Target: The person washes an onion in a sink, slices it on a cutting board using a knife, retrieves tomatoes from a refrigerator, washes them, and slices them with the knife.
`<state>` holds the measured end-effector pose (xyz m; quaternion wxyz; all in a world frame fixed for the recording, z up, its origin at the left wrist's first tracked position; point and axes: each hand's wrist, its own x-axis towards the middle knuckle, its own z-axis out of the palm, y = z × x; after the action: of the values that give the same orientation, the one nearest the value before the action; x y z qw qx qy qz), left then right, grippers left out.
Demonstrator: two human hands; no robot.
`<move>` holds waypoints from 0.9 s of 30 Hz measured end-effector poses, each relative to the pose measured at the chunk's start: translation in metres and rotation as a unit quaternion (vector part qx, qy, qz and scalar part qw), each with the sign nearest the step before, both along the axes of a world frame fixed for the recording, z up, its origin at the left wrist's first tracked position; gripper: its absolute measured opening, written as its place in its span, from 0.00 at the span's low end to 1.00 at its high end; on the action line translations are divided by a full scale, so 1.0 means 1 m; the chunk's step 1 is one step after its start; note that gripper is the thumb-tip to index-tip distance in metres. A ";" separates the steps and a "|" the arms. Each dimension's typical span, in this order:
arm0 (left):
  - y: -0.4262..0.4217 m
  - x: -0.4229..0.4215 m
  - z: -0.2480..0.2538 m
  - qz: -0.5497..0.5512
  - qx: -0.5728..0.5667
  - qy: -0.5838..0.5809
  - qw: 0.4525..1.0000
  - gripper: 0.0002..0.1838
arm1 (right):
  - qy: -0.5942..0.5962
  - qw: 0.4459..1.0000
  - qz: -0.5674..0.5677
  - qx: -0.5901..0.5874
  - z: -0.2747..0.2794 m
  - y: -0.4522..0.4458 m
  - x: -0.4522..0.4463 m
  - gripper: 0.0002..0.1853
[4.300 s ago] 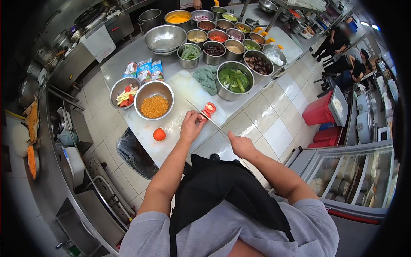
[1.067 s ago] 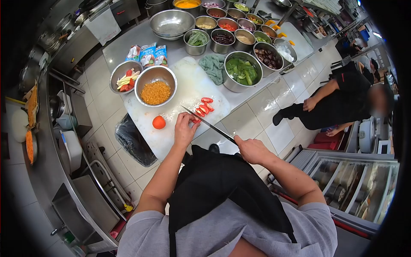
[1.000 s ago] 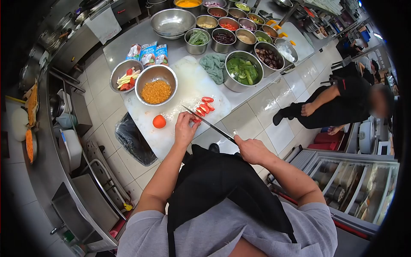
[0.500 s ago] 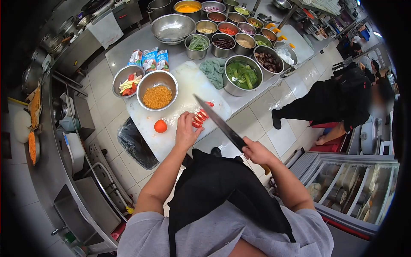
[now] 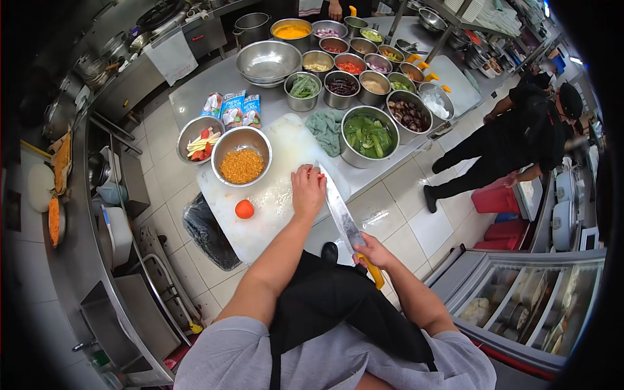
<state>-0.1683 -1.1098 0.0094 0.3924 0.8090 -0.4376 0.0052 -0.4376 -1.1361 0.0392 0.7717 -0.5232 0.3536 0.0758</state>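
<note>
My right hand [image 5: 372, 251] grips a large knife [image 5: 339, 209] by its yellow handle, the broad blade reaching forward over the white cutting board [image 5: 224, 224]. Beside the blade tip, my left hand [image 5: 308, 190] has its fingers bent down and drawn together on tomato slices [image 5: 322, 175]; only a little red shows past the fingertips. A whole tomato [image 5: 244, 208] rests on the board to the left. Behind it stands a metal bowl [image 5: 268, 148] of orange-brown crumbly food, and next to that a smaller bowl [image 5: 184, 153] with pale stalks and red pieces.
Coconut-milk cartons [image 5: 232, 109], a green cloth [image 5: 325, 130] and a pot of leafy greens [image 5: 370, 133] lie around the board. Several metal containers fill the table's back. On the right, a person in black [image 5: 513, 130] stands by red bins [image 5: 492, 198].
My left hand has moved forward and right onto the tomato slices, covering them. The knife has swung to a steeper angle beside that hand. The person at right has straightened up.
</note>
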 end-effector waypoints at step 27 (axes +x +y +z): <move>0.112 0.307 0.086 0.246 -0.202 0.147 0.936 0.19 | -0.029 0.988 0.056 -0.141 0.122 -0.012 0.128 0.18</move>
<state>0.1385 -0.9981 0.0957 0.5940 0.7868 -0.1519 0.0711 -0.3093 -1.1477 0.1614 0.6947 -0.6479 0.3080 0.0528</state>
